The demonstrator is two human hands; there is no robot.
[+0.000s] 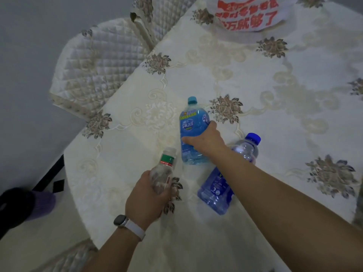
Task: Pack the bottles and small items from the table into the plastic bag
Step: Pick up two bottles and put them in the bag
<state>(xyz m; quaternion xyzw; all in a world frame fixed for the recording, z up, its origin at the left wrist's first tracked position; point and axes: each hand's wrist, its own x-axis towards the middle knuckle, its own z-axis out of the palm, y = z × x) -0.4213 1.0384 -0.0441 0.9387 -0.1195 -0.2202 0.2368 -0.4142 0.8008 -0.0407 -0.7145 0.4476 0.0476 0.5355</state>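
Observation:
Three bottles are near the table's front. My left hand (pixel 146 197) grips a clear bottle (pixel 164 169) with a white cap and a green-red label. My right hand (pixel 205 139) is closed around a light-blue bottle (pixel 191 122) with a teal cap, lying flat on the cloth. A dark-blue bottle (pixel 215 190) with a blue cap lies to the right, partly hidden under my right forearm. The white plastic bag (pixel 247 15) with red lettering sits at the table's far edge.
The round table (pixel 275 91) wears a cream cloth with brown flower patches. A quilted chair (pixel 98 61) stands at the far left, against the table's edge. A dark and purple object (pixel 25 203) lies on the floor at the left.

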